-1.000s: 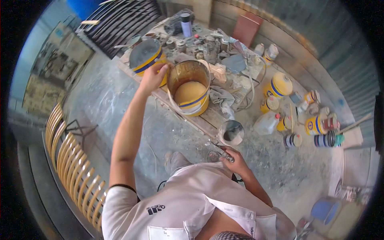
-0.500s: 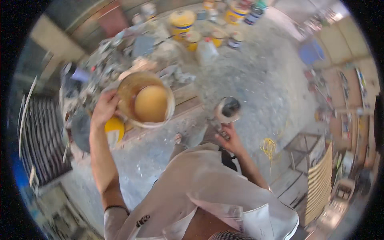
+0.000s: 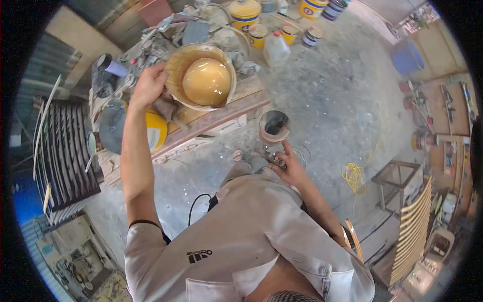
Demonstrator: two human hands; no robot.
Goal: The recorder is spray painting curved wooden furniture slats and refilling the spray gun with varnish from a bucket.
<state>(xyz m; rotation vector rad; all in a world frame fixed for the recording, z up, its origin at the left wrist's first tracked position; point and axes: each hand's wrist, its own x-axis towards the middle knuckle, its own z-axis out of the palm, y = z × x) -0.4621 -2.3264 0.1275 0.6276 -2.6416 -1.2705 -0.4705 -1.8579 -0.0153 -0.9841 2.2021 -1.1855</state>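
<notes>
My left hand [image 3: 150, 86] grips the rim of a pale bucket [image 3: 172, 65], tipped a little. Glossy tan-yellow liquid [image 3: 206, 83] pools inside it. The bucket is over the edge of a cluttered workbench [image 3: 221, 113]. Lower and to the right, my right hand [image 3: 289, 165] is closed round a metal spray gun [image 3: 275, 160]. On top of the gun sits an open cup [image 3: 274, 136], stained on the outside and dark within. Bucket and cup are apart, and no liquid runs between them. My right fingers are partly hidden by the gun.
Yellow tubs [image 3: 245, 14], cans and a white jug [image 3: 276, 50] stand beyond the bench. A yellow bucket [image 3: 156, 130] is beside my left forearm. Coiled yellow cord [image 3: 354, 173] lies on the floor at right, near a metal frame [image 3: 397, 176]. Dark slats [image 3: 65, 156] lean at left.
The bucket in my left hand has moved up and slightly right in view. The spray gun and cup have shifted a little left and up. Both hands keep their holds.
</notes>
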